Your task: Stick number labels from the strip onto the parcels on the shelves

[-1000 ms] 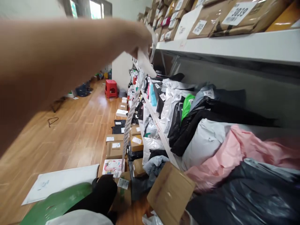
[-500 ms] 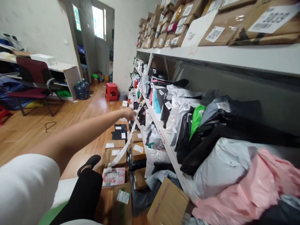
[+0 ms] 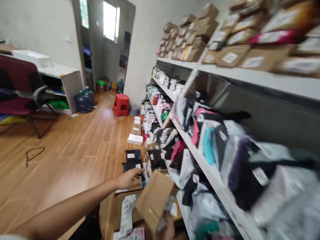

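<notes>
A brown cardboard box (image 3: 155, 196) is tilted up at the lower middle, and my right hand (image 3: 168, 228) grips its lower right edge, partly hidden behind it. My left hand (image 3: 130, 179) hovers just left of the box's top with its index finger stretched out and the other fingers loosely bent; nothing shows in it. Below that hand a white strip of printed labels (image 3: 127, 215) hangs or lies over the floor parcels, apart from the fingers. Black parcels (image 3: 132, 160) with white labels lie just beyond my left hand.
White shelves (image 3: 207, 166) packed with bagged parcels run along the right, with boxed parcels (image 3: 231, 56) on the upper board. Ahead stand a red stool (image 3: 121, 105) and blue water bottles (image 3: 83, 101). A maroon chair (image 3: 20, 85) is at left; a dark cord (image 3: 33, 155) lies on the floor.
My left hand has let go of the label strip and come down closer. The cardboard box, lying low before, is now raised in my right hand. The view has shifted along the shelves.
</notes>
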